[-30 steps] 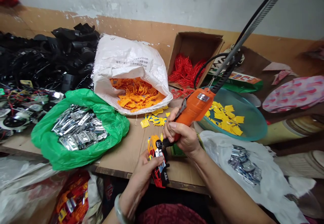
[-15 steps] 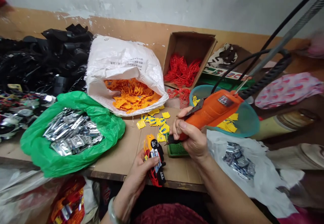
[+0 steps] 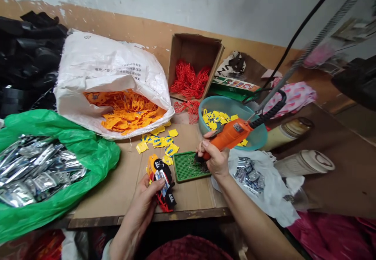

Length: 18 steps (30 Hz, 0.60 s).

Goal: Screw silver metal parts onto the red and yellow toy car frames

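A partly assembled toy [image 3: 163, 179] with orange, black, silver and red plastic parts is gripped in my left hand [image 3: 147, 193], the thumb pressed on its silver piece. My right hand [image 3: 216, 158] is wrapped round an orange electric screwdriver [image 3: 230, 134] that hangs from a cable and spring. Its tip points down into a green perforated tray [image 3: 185, 168] holding small dark screws; whether a screw is on the tip I cannot tell. Several yellow plastic pieces [image 3: 158, 140] lie on the cardboard just behind the toy.
A white sack [image 3: 111, 56] of orange parts and a green bag [image 3: 108, 154] of silver parts stand left. Behind are a cardboard box [image 3: 219, 56] with red parts and a teal basin [image 3: 261, 136] with yellow pieces. A white plastic bag [image 3: 273, 197] and two flasks are at right.
My right hand has lowered the screwdriver so its tip is at the green tray. My left hand still holds the toy. The view has turned to the right.
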Available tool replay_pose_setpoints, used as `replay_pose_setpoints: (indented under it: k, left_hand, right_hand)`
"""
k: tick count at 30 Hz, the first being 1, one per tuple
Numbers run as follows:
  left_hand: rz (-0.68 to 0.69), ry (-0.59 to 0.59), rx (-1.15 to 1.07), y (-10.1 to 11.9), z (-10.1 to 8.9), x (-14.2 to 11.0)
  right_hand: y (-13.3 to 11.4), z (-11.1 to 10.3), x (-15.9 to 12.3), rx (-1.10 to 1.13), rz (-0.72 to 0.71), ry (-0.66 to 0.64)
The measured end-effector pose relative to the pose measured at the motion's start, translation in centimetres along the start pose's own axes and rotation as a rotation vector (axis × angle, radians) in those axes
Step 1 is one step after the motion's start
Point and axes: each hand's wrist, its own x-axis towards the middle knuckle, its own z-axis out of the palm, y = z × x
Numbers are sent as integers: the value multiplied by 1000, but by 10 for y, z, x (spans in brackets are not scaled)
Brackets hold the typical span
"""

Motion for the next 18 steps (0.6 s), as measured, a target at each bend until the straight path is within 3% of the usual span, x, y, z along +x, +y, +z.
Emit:
replay_pose_setpoints:
  k: [11, 18]
  left_hand:
    - [-1, 19, -1, -4, -2, 4]
    - [-7, 21, -7, -4, -2, 4]
  right_hand:
    - [20, 2, 5, -11, 11, -21]
    - [18, 3, 5, -6, 8, -45]
